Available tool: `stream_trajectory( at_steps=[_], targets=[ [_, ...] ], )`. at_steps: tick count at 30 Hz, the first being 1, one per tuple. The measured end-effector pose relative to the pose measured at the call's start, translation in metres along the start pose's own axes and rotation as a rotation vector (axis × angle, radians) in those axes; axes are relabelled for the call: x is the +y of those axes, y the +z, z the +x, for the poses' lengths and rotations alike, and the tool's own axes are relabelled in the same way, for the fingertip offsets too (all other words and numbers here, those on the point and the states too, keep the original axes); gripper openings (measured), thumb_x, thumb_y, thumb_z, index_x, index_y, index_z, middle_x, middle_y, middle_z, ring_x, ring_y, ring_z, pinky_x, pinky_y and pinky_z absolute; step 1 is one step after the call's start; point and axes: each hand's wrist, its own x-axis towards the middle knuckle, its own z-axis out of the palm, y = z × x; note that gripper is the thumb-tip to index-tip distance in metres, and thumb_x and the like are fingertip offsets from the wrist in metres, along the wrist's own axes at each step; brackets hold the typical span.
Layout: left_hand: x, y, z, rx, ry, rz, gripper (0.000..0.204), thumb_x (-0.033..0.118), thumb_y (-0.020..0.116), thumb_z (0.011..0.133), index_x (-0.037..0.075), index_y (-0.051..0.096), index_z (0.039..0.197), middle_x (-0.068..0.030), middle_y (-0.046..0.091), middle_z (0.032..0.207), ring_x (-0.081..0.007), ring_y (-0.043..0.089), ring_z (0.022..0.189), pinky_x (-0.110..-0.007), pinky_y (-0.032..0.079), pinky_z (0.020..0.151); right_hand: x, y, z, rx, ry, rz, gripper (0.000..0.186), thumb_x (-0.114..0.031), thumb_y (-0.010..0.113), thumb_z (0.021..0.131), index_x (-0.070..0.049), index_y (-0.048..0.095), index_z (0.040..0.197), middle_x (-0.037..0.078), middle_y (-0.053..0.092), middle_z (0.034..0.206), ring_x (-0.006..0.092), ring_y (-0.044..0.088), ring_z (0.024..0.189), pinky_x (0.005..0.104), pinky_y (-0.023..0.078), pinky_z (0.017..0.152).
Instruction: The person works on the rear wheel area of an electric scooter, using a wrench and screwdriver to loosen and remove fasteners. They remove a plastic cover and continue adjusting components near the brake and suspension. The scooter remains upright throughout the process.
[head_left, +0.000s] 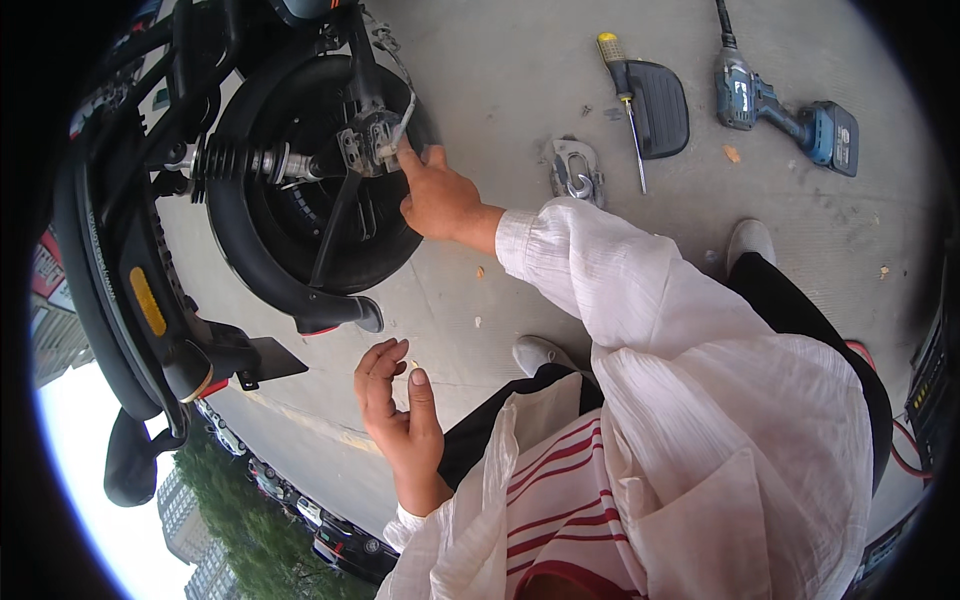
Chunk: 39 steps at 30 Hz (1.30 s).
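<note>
My right hand (440, 200) reaches to the metal brake caliper (365, 140) at the hub of the motorbike's black rear wheel (255, 250). Its index finger touches the caliper beside a pale hose (405, 115), with another finger raised and apart. My left hand (405, 415) hangs below the wheel with loosely curved fingers apart and nothing visible in them. Left of the wheel is a coiled shock absorber (240, 160) on the bike's dark frame.
On the pavement (510, 90) lie a yellow-handled screwdriver (628, 110), a black pad (660, 110), a metal part with a wrench-like piece (575, 170) and a cordless impact wrench (785, 125). My shoes (750, 245) stand below these. Parked cars (340, 550) and trees appear at lower left.
</note>
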Motion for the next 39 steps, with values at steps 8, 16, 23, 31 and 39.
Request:
stream_trajectory(
  at_steps=[8,16,23,31,39],
  targets=[
    [0.001,0.001,-0.001,-0.06,-0.002,0.042,0.023,0.009,0.062,0.095,0.0,0.064,0.116,-0.0154,0.06,0.123,-0.0238,0.058,0.107,-0.034,0.049,0.086,-0.008,-0.003,-0.001,0.027,-0.043,-0.055,0.091,-0.009,0.063,0.083,-0.016,0.012,0.159,0.026,0.04,0.126,0.0414,0.063,0.096,0.0453,0.056,0.078],
    [-0.001,0.005,0.003,-0.072,-0.004,0.023,0.024,0.011,0.066,0.093,0.0,0.066,0.114,-0.0177,0.061,0.121,-0.0277,0.059,0.104,-0.036,0.049,0.084,-0.004,-0.012,-0.01,0.022,-0.113,-0.095,0.091,-0.008,0.066,0.08,-0.016,0.02,0.158,0.029,0.038,0.127,0.0425,0.063,0.097,0.0463,0.056,0.078],
    [0.0,0.008,0.002,-0.128,0.009,0.055,0.023,0.008,0.062,0.095,0.0,0.064,0.116,-0.0162,0.059,0.125,-0.0234,0.059,0.108,-0.032,0.049,0.084,-0.005,-0.014,-0.015,-0.015,-0.105,-0.119,0.085,-0.009,0.066,0.08,-0.015,0.026,0.155,0.03,0.034,0.136,0.044,0.063,0.102,0.0448,0.056,0.081],
    [0.0,0.006,0.002,-0.126,-0.01,0.053,0.027,0.01,0.066,0.092,0.001,0.065,0.117,-0.0178,0.06,0.124,-0.0294,0.059,0.108,-0.037,0.049,0.085,-0.007,-0.012,-0.017,-0.081,-0.032,-0.105,0.088,-0.016,0.063,0.084,-0.015,0.015,0.158,0.032,0.031,0.142,0.0464,0.061,0.107,0.0464,0.055,0.086],
    [0.001,0.003,0.0,-0.16,-0.037,0.054,0.03,0.011,0.067,0.091,0.001,0.065,0.119,-0.018,0.059,0.125,-0.0296,0.059,0.109,-0.037,0.049,0.087,0.012,0.011,-0.02,-0.069,0.089,-0.213,0.093,-0.02,0.065,0.086,0.003,0.007,0.155,0.028,0.044,0.128,0.0417,0.062,0.1,0.048,0.054,0.082]
  ],
)
